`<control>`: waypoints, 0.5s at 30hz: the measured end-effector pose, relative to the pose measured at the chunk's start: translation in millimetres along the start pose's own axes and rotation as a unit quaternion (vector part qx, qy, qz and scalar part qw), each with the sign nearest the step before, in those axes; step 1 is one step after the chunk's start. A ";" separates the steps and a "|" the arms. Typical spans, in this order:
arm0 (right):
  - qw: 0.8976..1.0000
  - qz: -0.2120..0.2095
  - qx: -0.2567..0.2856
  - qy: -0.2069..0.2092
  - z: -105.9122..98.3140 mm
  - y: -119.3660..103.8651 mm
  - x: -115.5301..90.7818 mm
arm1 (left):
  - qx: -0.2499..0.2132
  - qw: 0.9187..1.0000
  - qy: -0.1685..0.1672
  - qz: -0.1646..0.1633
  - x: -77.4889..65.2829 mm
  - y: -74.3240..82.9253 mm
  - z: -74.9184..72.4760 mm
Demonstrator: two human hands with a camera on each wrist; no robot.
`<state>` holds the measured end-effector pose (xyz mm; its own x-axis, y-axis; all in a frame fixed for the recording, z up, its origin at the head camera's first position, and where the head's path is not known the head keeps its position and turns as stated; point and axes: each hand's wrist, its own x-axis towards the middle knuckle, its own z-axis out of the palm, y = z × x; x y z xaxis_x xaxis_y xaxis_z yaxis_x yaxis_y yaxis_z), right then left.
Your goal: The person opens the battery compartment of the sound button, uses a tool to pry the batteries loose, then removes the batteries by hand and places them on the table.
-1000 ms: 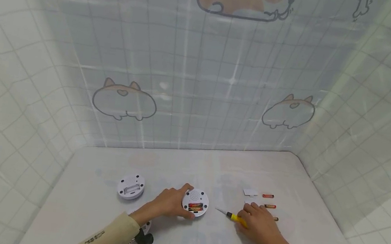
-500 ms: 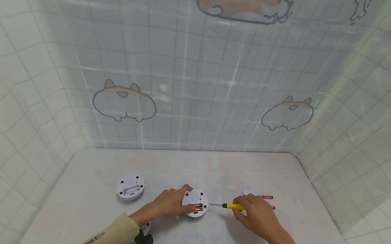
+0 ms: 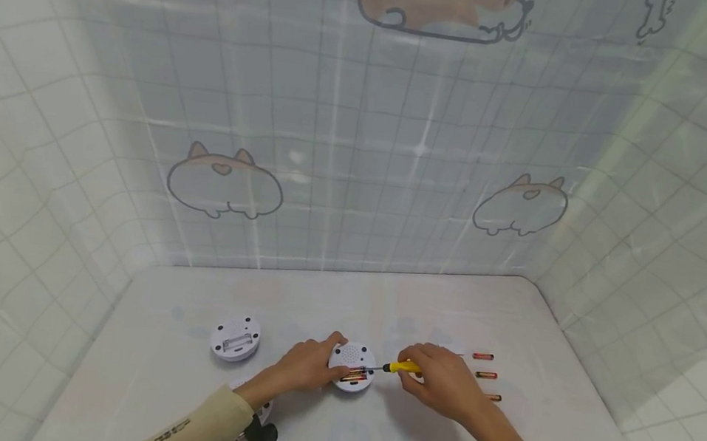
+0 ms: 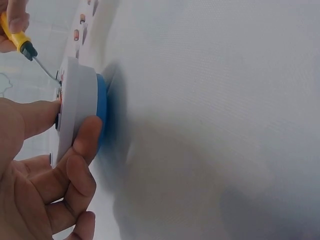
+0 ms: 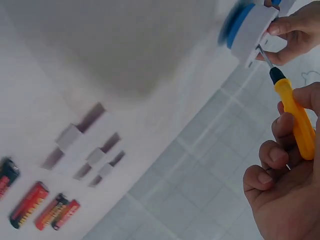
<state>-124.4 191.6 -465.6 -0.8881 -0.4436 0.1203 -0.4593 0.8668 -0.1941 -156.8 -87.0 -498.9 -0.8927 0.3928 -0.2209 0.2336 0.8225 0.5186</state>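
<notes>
My left hand (image 3: 305, 365) grips a round white device (image 3: 346, 354) from its left side, the thumb lying on top near the battery compartment. Red batteries (image 3: 355, 376) sit in that compartment, partly covered by the thumb. A blue base (image 4: 101, 100) shows beneath the white body in the left wrist view. On the right, my right hand (image 3: 444, 383) holds a yellow-handled screwdriver (image 3: 403, 366) between thumb and fingers. Its thin metal shaft (image 5: 266, 57) points left, with the tip at the battery compartment. Whether the tip touches a battery or the casing, I cannot tell.
Another white device (image 3: 236, 339), its battery compartment uncovered, lies at the left. A third one (image 3: 265, 410) is mostly hidden by the left forearm. Several loose red batteries (image 3: 484, 356) lie right of the right hand, near white battery covers (image 5: 69, 137). A patterned curtain (image 3: 356, 198) surrounds the table.
My right hand has lifted the screwdriver from the table on the right and moved it left until its tip reached the device. The left thumb has shifted onto the battery compartment.
</notes>
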 end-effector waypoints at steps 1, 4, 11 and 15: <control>1.000 -0.008 -0.007 0.003 -0.6 -0.6 1.1 | 0.000 1.000 0.001 -0.001 0.1 0.3 0.1; 0.999 -0.031 -0.027 0.009 -3.5 -3.1 5.3 | -0.001 1.000 -0.001 -0.005 -0.2 1.5 0.1; 0.995 -0.076 -0.060 0.004 -14.4 -16.4 15.0 | -0.019 1.000 -0.010 -0.011 -0.9 3.4 -0.4; 0.989 -0.116 -0.094 0.017 -18.5 -23.3 18.1 | -0.027 1.000 -0.011 -0.009 -0.9 3.8 -0.2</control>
<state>-129.4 167.6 -440.9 -0.7563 -0.6309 0.1730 -0.6367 0.7706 0.0267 -155.2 -84.3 -496.5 -0.8881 0.3868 -0.2482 0.1957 0.8069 0.5574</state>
